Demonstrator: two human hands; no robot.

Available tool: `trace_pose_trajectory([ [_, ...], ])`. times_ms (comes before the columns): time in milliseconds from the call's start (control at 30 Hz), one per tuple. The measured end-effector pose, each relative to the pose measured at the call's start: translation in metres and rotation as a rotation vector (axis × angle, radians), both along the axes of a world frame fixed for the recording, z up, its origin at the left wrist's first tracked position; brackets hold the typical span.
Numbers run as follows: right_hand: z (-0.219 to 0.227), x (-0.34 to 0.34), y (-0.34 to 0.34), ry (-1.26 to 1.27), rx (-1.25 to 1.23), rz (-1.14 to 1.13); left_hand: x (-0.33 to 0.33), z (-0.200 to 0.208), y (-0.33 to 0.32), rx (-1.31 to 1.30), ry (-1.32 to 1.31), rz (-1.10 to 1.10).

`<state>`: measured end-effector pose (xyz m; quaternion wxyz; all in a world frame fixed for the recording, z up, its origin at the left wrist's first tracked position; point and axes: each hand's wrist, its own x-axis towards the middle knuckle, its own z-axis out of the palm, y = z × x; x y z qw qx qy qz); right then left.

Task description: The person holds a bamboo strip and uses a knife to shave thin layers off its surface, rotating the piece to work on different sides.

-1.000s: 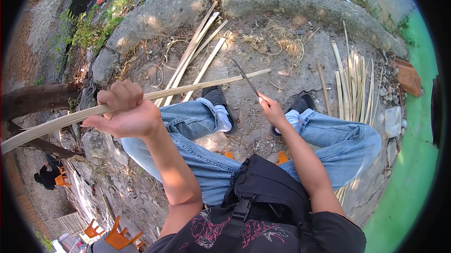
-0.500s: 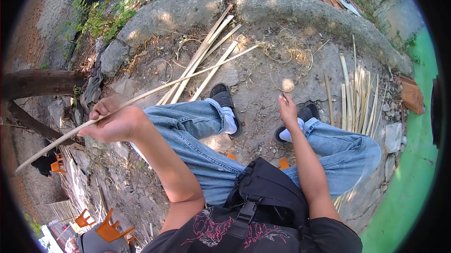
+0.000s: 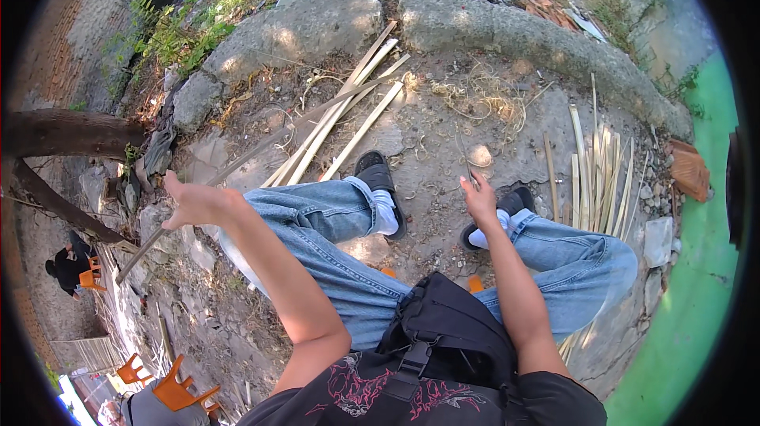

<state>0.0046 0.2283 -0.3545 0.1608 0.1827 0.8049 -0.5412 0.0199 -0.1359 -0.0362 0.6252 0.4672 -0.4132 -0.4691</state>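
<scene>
My left hand [image 3: 199, 203] is closed around a long, narrow bamboo strip [image 3: 249, 157], out to the left of my knee. The strip slants from low left up across other strips, and the hand hides part of it. A thin dark-bladed knife [image 3: 465, 158] points away from my right hand [image 3: 480, 201], whose fingers wrap its near end in front of my right foot. Several pale split bamboo strips [image 3: 336, 121] lie on the ground ahead of my left foot. Curled thin shavings [image 3: 483, 93] are scattered farther ahead.
Another bundle of bamboo strips [image 3: 598, 176] lies on the right, near a brown brick-like block [image 3: 687, 173]. A concrete curb [image 3: 491, 22] bounds the far side. Tree trunks [image 3: 75, 141] stand at left. Orange chairs [image 3: 178, 385] and two people are at lower left.
The bamboo strip's lower end has shifted up and right, and the strip has turned to show a darker face. My left hand has rotated around it. The knife stays in my right hand.
</scene>
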Motion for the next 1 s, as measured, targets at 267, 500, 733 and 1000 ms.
trace_pose_trajectory([
  [267,0.017,-0.001,0.0,-0.023,0.009,0.035,0.007,0.006,-0.002,-0.175,0.057,-0.268],
  [500,0.153,0.003,0.018,0.02,0.049,0.102,0.003,0.012,0.0,-0.1,0.072,-0.765],
  [733,0.272,0.056,0.146,0.32,0.225,-0.233,-0.009,-0.008,0.0,-0.09,-0.237,-1.151],
  [1000,0.299,0.203,0.313,0.38,0.221,-0.84,-0.03,-0.024,0.023,-0.224,-0.638,-1.306],
])
